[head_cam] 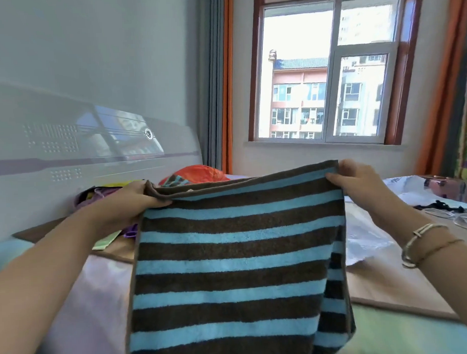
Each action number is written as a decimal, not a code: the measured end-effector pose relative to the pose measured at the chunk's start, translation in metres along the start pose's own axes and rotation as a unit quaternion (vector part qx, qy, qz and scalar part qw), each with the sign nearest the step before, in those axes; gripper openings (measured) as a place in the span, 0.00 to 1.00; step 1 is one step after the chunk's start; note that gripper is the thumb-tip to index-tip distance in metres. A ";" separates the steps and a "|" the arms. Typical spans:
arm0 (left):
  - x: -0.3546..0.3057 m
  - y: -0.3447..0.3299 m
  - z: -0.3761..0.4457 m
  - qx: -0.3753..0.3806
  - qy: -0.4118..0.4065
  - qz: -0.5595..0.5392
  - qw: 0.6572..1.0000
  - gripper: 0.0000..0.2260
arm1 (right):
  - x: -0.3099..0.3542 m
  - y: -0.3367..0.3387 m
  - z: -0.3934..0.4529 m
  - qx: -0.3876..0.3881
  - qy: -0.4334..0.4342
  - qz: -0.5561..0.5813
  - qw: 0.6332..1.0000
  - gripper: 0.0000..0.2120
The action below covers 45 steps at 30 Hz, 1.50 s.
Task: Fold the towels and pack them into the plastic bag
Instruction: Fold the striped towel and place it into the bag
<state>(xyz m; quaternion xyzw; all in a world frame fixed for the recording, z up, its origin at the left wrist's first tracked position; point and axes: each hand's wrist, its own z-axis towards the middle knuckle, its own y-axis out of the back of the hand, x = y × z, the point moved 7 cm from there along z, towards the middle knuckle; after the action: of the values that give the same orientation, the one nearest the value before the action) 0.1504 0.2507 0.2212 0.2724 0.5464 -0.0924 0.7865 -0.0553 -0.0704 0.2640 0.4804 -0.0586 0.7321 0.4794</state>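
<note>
Striped terry towel [230,256] hanging; left hand [130,201], right hand [354,180] fingers pinching top corners.

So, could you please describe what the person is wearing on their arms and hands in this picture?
Both forearms are bare, with no sleeves in view and no gloves. The left hand and its wrist carry nothing. The right hand shows no ring that I can make out; its wrist wears a pale metallic bangle and beside it a thinner gold-toned bracelet.

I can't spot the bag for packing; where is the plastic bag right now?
In the head view, the plastic bag lies on the bed, right of the striped towel, below the right hand.
</note>
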 end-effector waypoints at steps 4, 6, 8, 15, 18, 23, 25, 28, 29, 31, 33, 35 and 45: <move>0.039 0.048 0.024 -0.108 0.013 0.159 0.981 0.09 | -0.015 -0.055 0.014 0.083 -0.027 -0.116 0.989 0.03; 0.053 0.069 0.037 -0.161 0.015 0.230 0.960 0.10 | -0.022 -0.086 0.022 0.120 -0.074 -0.083 0.987 0.01; 0.070 0.082 0.050 -0.171 0.020 0.291 0.941 0.06 | -0.028 -0.117 0.031 0.139 -0.128 -0.029 0.982 0.06; 0.162 0.116 0.092 -0.195 0.190 0.156 0.949 0.03 | -0.053 -0.219 0.072 0.189 -0.203 0.026 0.960 0.08; 0.190 0.140 0.119 -0.283 0.187 -0.047 0.939 0.06 | -0.049 -0.252 0.100 0.138 -0.124 0.079 0.979 0.03; 0.211 0.131 0.159 -0.289 0.132 0.017 0.948 0.35 | -0.065 -0.319 0.119 0.212 -0.027 0.050 0.976 0.27; 0.214 0.100 0.157 -0.243 0.131 0.142 0.951 0.46 | -0.083 -0.342 0.096 0.289 -0.034 0.031 0.956 0.36; 0.218 0.053 0.146 -0.165 0.054 0.282 0.944 0.43 | -0.113 -0.340 0.052 0.294 -0.036 -0.034 0.954 0.24; 0.220 0.040 0.143 -0.136 0.030 0.296 0.945 0.37 | -0.121 -0.330 0.040 0.263 -0.037 -0.067 0.962 0.17; 0.223 0.014 0.138 -0.060 0.049 0.325 0.943 0.22 | -0.132 -0.310 0.016 0.220 -0.052 -0.104 0.969 0.09; 0.229 -0.008 0.133 0.010 0.096 0.374 0.922 0.18 | -0.139 -0.303 -0.002 0.239 -0.075 -0.127 0.960 0.09; 0.235 -0.022 0.127 0.064 0.137 0.415 0.897 0.23 | -0.140 -0.307 -0.013 0.278 -0.063 -0.177 0.942 0.08; 0.251 -0.035 0.112 0.126 0.191 0.480 0.847 0.32 | -0.116 -0.312 -0.015 0.265 0.009 -0.117 0.957 0.11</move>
<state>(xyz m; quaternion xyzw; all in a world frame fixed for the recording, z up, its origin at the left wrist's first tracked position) 0.3220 0.2004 0.0097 0.6097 0.4703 0.2827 0.5720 0.1805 0.0293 0.0506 0.5866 0.1984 0.6646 0.4181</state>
